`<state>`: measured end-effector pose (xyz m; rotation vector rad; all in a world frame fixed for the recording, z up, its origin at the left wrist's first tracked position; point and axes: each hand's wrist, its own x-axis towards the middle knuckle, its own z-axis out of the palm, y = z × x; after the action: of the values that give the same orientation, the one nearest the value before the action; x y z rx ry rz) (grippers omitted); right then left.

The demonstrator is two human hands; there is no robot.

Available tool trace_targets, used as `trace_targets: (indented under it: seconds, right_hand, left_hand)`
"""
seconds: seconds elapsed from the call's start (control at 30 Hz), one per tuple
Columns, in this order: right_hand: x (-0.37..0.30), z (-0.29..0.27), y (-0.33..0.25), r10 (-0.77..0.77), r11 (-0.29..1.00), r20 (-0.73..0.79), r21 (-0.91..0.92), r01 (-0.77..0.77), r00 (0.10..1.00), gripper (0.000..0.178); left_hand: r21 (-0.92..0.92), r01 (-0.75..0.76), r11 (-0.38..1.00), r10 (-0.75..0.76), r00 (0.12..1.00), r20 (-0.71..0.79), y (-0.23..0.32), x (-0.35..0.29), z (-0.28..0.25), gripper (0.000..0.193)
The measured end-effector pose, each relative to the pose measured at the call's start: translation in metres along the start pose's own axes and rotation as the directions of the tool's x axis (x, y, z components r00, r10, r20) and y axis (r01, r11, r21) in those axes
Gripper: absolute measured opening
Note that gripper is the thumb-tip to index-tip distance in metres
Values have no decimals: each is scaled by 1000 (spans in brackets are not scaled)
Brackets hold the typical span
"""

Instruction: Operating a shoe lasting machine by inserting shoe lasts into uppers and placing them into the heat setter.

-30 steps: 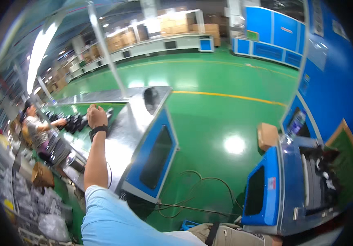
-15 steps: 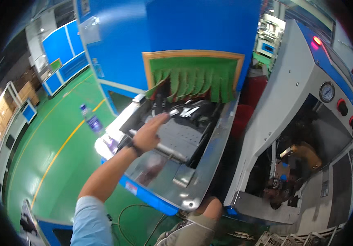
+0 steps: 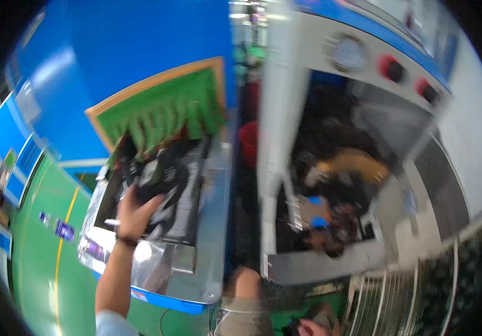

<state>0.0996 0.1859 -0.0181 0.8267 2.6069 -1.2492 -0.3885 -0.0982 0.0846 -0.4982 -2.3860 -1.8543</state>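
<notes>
The black piece point(image 3: 168, 171) with pale markings lies left of the frame's centre, partly beneath the slit strips of a green curtain point(image 3: 162, 120), on a bed sunk into the metal table point(image 3: 210, 271). The left hand point(image 3: 133, 218) reaches up toward its near side, thumb and fingers spread, clasping nothing visible; I cannot tell whether the fingertips touch it (the view is blurred). The right hand point(image 3: 312, 327), at the lower edge right of centre, is too smeared and cut off to tell if its fingers grip anything.

The piece probably rests there because the bed runs through the opening, the strips covering the gap while letting things pass. A bottle point(image 3: 61, 228) at the table's left side seems kept clear of the bed.

The metal is shiny, with bright reflections near the front. Behind, a blue housing point(image 3: 157, 45) fills the upper left; green floor point(image 3: 33, 263) shows at the far left. A grey-white machine with a gauge point(image 3: 348, 53) occupies the right, above a pale rack point(image 3: 392, 297) in the lower right.
</notes>
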Motion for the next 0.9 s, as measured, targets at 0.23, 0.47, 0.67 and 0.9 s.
trace_targets:
  seconds: [0.23,0.47,0.67,0.9]
  right_hand:
    - [36,34,-88,-600,459,-65,788,409,798,103]
    - [-35,-10,-54,-324,486,-345,738,468,881,103]
    - [-75,-53,-24,-201,847,-400,388,364,894,102]
    - [-30,-28,81,-8,109,18,994,-17,1000,85]
  left_hand:
    - [-436,602,669,-456,795,400,70,-247,48,50]
    - [-371,206,905,-71,936,345,111,-379,195,45]
    - [370,-268,890,11,823,568,115,-378,212,32]
    - [20,-60,998,31,747,664,153,-363,197,28]
